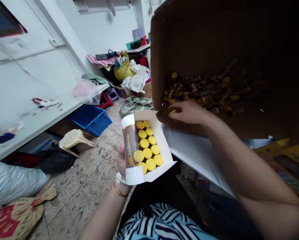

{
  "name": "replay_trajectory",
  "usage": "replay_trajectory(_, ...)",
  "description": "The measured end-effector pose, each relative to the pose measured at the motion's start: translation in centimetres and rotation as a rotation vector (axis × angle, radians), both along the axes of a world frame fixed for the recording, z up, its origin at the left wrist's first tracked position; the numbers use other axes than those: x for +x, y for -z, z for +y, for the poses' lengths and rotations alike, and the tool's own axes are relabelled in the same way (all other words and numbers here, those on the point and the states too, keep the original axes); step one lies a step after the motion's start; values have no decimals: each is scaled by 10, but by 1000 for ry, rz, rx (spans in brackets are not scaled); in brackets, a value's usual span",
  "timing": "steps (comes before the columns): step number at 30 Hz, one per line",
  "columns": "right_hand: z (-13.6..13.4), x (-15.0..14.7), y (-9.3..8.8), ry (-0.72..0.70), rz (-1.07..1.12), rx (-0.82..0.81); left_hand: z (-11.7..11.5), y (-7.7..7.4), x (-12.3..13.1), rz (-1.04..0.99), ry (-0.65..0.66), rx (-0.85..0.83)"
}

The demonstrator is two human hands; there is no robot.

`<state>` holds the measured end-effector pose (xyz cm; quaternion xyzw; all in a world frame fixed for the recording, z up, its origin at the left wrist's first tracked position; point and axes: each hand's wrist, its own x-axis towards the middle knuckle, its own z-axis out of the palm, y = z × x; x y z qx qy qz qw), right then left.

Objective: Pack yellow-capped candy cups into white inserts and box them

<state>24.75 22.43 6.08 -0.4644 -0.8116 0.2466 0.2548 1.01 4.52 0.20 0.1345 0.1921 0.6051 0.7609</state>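
Observation:
My left hand point(121, 159) is closed around the side of a small white box point(166, 151) with a clear window and its flaps open. Rows of small tubs with yellow lids point(147, 153) stand packed inside it. To the right, my right hand point(186, 112) reaches over the front edge of a large cardboard box point(156, 66). Its fingers are pinched on a small yellow-lidded tub point(173, 112), partly hidden by them. Many similar loose tubs point(201, 90) lie heaped in the dark bottom of the cardboard box.
A white sheet-like surface point(194, 160) lies below the cardboard box. Printed yellow packaging point(291, 160) is at the right. On the left are a long table point(46, 123), a blue crate point(95, 120), a cream stool point(74, 140) and sacks point(16, 213). Piled bags point(136, 78) are at the back.

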Motion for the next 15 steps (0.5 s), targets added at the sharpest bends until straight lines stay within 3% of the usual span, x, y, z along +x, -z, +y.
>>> replay_trajectory(3, -48, -28, -26, -332, 318, -295, -3, 6, -10, -48, -30, 23)
replay_trajectory(5, -75, -52, -27, -396, 441, -340, -7, 11, -17, -70, -22, 35)
replay_trajectory(8, -102, -83, -14, -373, 398, -35, -12, 16, -22, -116, -19, 116)
replay_trajectory(11, -110, -95, -2, -440, 307, 249, -14, 18, -23, -181, 25, 217)
replay_trajectory(13, -109, -95, 0, -423, 347, 278, -15, 17, -23, -211, 95, 248)
replay_trajectory(15, -108, -93, 0, -355, 402, 206, -15, 18, -23, -214, 146, 256)
